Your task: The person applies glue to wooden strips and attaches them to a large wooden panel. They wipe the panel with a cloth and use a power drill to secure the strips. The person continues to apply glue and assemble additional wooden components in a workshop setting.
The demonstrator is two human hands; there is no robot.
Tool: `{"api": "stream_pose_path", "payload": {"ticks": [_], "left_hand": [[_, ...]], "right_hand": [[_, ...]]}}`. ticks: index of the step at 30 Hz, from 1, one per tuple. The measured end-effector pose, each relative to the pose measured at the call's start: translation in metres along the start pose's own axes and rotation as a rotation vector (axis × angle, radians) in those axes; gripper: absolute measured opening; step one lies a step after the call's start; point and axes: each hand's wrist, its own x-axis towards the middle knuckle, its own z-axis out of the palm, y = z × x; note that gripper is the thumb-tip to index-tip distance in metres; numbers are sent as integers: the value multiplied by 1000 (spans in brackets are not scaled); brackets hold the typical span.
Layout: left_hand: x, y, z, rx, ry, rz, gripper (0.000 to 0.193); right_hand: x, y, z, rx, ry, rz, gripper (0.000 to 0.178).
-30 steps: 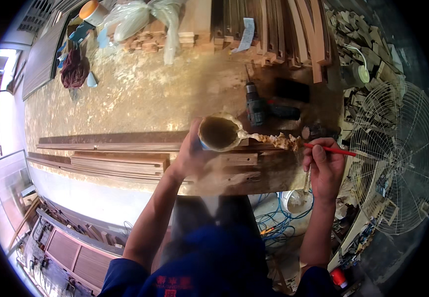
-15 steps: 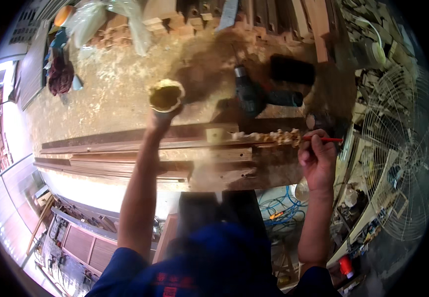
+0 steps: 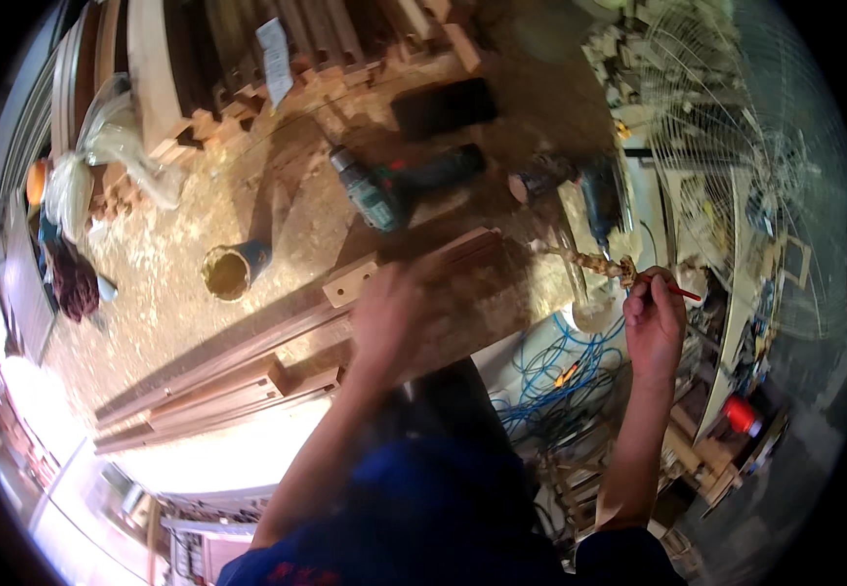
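My right hand (image 3: 656,317) is closed around the red handle of a thin stick (image 3: 594,262), out past the bench's right end. Pale brown, clotted stuff cakes the stick's front part. Smeared by motion, my left hand (image 3: 394,317) is over the long wooden strips (image 3: 247,337), beside a strip end (image 3: 352,283) with two holes; its fingers are not clear. A cup (image 3: 230,271) with a crusted, yellowish inside is on the bench, left of that hand and apart from it.
A cordless drill (image 3: 379,190) and a flat black object (image 3: 443,107) lie farther back on the bench (image 3: 184,220). Stacked timber (image 3: 287,49) lines the far side. Right of the bench are a wire fan guard (image 3: 706,88) and a blue hose coil (image 3: 565,376).
My left hand has let go of the cup, now on the bench, and moved right over the strips. The view has turned. My right hand still holds the stick.
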Motion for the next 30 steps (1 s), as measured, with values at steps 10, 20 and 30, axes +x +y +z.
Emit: {"api": "stream_pose_path", "payload": {"ticks": [10, 20, 30], "left_hand": [[80, 46, 60, 245, -146, 179, 30], [-33, 104, -146, 231, 171, 183, 43], [-68, 101, -156, 179, 213, 148, 35]], "right_hand": [[-5, -4, -43, 17, 20, -71, 18], [3, -8, 19, 311, -192, 110, 14], [14, -18, 112, 1, -596, 231, 21]]}}
